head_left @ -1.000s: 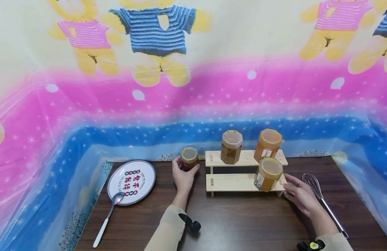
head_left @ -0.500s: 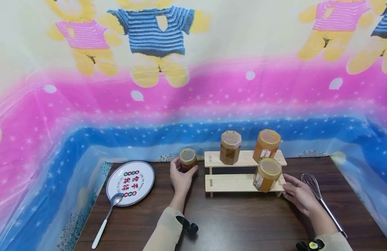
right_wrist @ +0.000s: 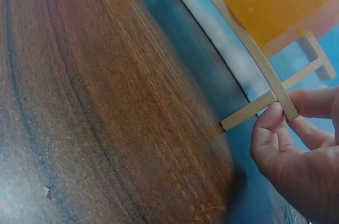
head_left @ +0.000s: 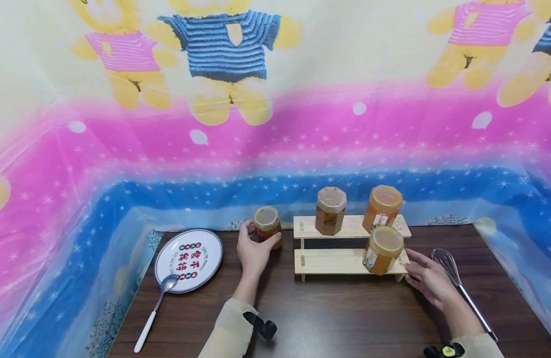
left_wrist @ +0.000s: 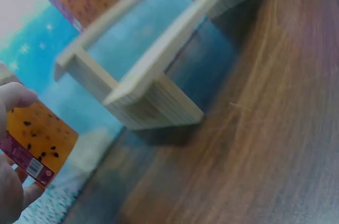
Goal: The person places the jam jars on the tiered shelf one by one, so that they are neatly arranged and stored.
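My left hand (head_left: 254,253) grips a jar of amber preserve with dark seeds (head_left: 267,227), left of the two-tier wooden rack (head_left: 329,262). In the left wrist view, the thumb and fingers wrap this seeded jar (left_wrist: 45,139), whose maroon label shows. My right hand (head_left: 429,281) holds the right end of the rack's lower shelf; in the right wrist view, the shelf's end (right_wrist: 286,105) sits between its fingers and thumb. An orange jar (head_left: 382,251) stands at the right of the lower shelf. On the upper shelf are a seeded brown jar (head_left: 331,214) and another orange jar (head_left: 383,206).
A white plate (head_left: 189,261) with printed characters lies at the left of the dark wooden table (head_left: 329,318). A white-handled spoon (head_left: 153,315) leans on its rim. To the right of my right hand lies a wire whisk (head_left: 463,291). A patterned cloth (head_left: 311,124) hangs behind.
My left hand has shifted slightly left with the seeded jar, which appears a little higher and farther from the rack. My right hand and the rack keep their places.
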`<state>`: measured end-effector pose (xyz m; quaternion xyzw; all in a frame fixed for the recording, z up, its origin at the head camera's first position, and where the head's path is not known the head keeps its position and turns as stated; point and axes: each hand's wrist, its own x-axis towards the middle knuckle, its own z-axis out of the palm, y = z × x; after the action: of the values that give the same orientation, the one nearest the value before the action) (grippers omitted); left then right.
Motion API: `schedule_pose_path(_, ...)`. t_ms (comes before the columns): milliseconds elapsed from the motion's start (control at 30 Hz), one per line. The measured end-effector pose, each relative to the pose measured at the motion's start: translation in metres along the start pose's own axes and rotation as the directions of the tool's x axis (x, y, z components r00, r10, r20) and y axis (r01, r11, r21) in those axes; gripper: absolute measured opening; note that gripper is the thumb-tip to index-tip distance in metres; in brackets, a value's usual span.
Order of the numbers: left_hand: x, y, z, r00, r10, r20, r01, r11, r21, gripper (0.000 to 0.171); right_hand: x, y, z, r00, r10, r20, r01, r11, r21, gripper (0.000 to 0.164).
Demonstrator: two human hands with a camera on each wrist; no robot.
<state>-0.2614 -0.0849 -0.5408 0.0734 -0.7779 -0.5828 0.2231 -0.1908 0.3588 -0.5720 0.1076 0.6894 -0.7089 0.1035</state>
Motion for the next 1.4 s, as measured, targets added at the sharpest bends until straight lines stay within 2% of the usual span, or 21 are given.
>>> schedule_pose_path(133, -0.002, 0.012, -0.005, 0.999, 0.017, 0.032, -0.017, 1.0, -0.002, 0.074, -0.001, 0.001, -0.001, 1.0, -0.003, 0.004, 0.003, 1.0, 0.009, 0.074)
schedule_pose_path(467, -0.009, 0.036, -0.017, 0.997, 0.044, 0.059, -0.043, 0.999, -0.017, 0.075, -0.002, 0.002, -0.002, 1.0, -0.003, 0.009, 0.003, 1.0, 0.021, 0.074)
schedule_pose_path(767, -0.019, 0.053, -0.025, 0.987, 0.106, 0.117, -0.096, 0.991, -0.089, 0.075, -0.001, 0.0, -0.002, 1.0, -0.003, 0.008, 0.003, 1.0, 0.009, 0.074)
schedule_pose_path(1100, -0.038, 0.062, -0.014, 0.971, 0.142, 0.193, -0.113, 0.982, -0.154, 0.074, 0.0, 0.002, -0.001, 1.0, -0.006, 0.014, 0.005, 0.999, 0.037, 0.074)
schedule_pose_path(1400, -0.058, 0.062, 0.007, 0.95, 0.166, 0.263, -0.124, 0.978, -0.168, 0.072, 0.001, 0.002, 0.001, 1.0, -0.009, 0.011, 0.009, 1.0, 0.019, 0.073)
